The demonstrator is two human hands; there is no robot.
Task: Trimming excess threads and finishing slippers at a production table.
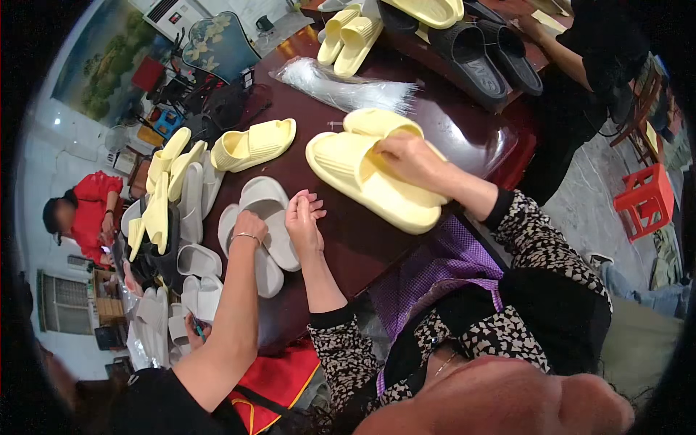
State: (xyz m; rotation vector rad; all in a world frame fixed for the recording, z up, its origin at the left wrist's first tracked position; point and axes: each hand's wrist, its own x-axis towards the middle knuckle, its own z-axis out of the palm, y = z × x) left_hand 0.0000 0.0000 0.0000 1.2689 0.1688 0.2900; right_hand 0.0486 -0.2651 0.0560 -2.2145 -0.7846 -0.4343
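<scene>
A pair of pale yellow slide slippers rests side by side on the dark red table [341,250]. My right hand [413,158] is closed with its fingertips at the strap edge of the nearer yellow slipper [399,203], while the farther yellow slipper [377,122] is partly hidden behind it. To the left, my left hand [305,223] is raised with fingers loosely stretched, and nothing visible is in it. Just beside it lies a pair of light grey slippers [270,279]. Another person's hand [249,226], wearing a bracelet, reaches into them.
A bundle of thin clear plastic strips [348,83] lies beyond my hands. One yellow slipper [254,143] sits at the far left, near piled slippers [156,217]. Black slippers [475,65] stand at the far right by another person's arm [558,54]. A red stool [644,201] is on the floor.
</scene>
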